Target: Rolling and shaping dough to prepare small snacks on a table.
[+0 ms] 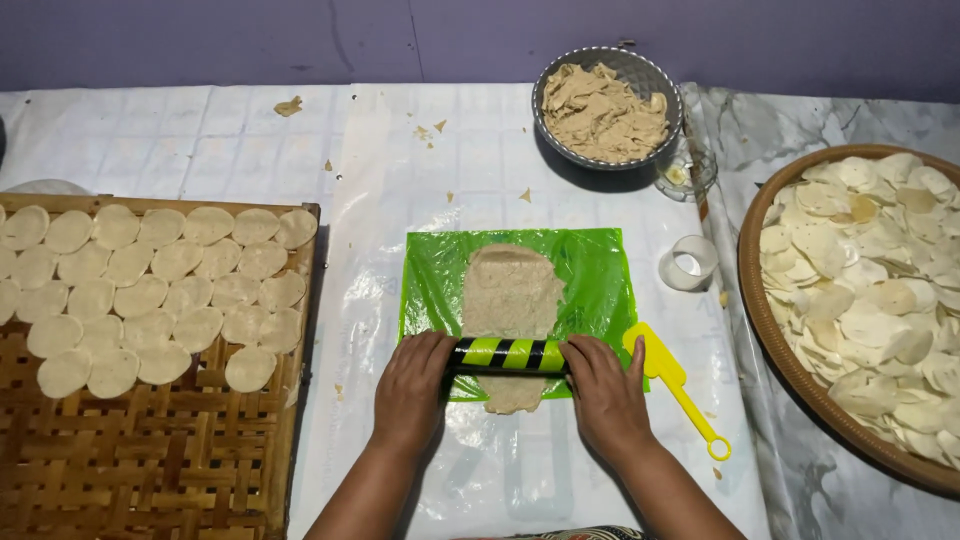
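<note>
One view only — a camera worn on the head, looking steeply down and forward over the bench (230,140) toward the purple wall (250,40) at its far edge. It sits close: the forearms enter from the bottom edge, and the woven trays are cut off at both sides.

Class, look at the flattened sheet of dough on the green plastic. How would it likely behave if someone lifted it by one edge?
The dough sheet looks rolled thin, so it would probably droop and may tear. Its rough, ragged edges hint it is crumbly. It likely clings to the green plastic, pressed there by the striped roller.
</note>
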